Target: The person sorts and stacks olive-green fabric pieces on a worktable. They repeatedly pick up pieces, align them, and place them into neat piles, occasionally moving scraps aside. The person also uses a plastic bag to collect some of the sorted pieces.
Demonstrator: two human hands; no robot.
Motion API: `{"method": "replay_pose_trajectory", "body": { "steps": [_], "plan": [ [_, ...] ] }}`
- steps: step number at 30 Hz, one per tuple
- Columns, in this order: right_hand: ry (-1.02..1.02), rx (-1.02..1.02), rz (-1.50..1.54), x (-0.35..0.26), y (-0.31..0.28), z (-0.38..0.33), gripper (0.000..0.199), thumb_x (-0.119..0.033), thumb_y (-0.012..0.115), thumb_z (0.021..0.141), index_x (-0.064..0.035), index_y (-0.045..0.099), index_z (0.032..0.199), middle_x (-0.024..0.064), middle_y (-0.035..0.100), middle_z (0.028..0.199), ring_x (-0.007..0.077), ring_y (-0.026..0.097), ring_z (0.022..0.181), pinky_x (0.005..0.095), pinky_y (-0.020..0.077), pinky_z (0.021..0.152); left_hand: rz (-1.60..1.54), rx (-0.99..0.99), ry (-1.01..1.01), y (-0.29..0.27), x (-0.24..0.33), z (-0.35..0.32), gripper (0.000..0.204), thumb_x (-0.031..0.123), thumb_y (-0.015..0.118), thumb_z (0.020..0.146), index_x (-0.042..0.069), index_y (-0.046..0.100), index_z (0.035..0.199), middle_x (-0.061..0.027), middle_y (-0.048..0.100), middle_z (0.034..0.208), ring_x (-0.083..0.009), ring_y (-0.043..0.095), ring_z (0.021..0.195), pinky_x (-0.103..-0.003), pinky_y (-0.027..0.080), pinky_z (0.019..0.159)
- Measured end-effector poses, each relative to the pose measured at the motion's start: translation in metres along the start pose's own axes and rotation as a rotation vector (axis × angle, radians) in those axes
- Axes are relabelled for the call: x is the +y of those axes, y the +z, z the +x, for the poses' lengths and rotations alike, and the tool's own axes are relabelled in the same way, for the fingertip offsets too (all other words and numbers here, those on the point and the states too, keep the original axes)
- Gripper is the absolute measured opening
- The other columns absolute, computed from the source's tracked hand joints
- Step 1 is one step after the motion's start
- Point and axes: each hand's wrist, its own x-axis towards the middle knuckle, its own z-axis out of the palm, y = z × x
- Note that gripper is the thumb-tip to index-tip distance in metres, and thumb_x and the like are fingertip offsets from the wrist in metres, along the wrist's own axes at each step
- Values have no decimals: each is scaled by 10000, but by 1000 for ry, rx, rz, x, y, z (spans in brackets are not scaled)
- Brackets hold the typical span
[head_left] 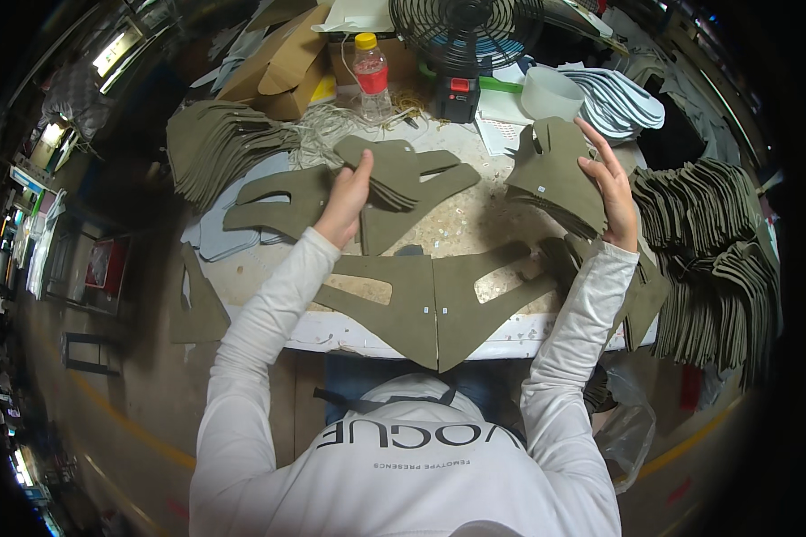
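Observation:
My left hand [347, 202] is closed on a thin stack of olive cut pieces [387, 172], thumb on top and the other fingers hidden below. My right hand [612, 186] grips the right side of another stack of olive cut pieces [555, 174], which has small white labels. Between my forearms lie two mirrored olive pieces [407, 300], edge to edge, with cut-out openings and small labels; their points overhang the table's front edge. Another olive piece [282, 199] lies just left of my left hand. More olive pieces [649, 300] are partly covered by my right forearm.
Tall olive stacks stand at the left [215, 148] and right [698, 259] of the table [475, 210]. Behind are a cardboard box [282, 67], a yellow-capped bottle [372, 80], a black fan [466, 36], a white tub [551, 92] and pale blue pieces [613, 98]. Tangled cord [327, 130] lies near the bottle.

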Motion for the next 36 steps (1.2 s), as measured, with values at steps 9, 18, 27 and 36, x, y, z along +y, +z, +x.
{"method": "replay_pose_trajectory", "body": {
  "steps": [9,18,27,36],
  "plan": [
    [28,24,-24,-2,7,6,541,-40,558,869,-33,495,1406,78,514,1384,106,576,1113,230,443,956,212,31,8,19,14,4,456,411,527,1004,-12,621,1147,-71,669,1097,-122,606,979,-278,473,850],
    [-23,26,174,63,143,96,566,-88,645,857,-127,484,1399,62,659,1011,80,586,816,217,461,680,93,166,131,-67,46,71,550,267,736,876,17,473,1289,-120,614,1164,-200,637,923,-366,574,804],
    [184,252,-410,193,193,102,670,-190,676,831,-47,408,1428,239,615,1141,321,607,1021,366,476,840,688,377,92,-75,19,66,779,145,810,751,-3,364,1372,-239,439,1343,-321,649,989,-393,610,696],
    [-456,-83,-1010,113,180,79,523,-204,792,706,-101,637,1194,157,610,1017,350,554,1013,424,484,898,1180,-128,765,-68,26,57,195,160,801,723,85,735,890,-69,687,946,-289,647,894,-364,516,812]
  ]
}}
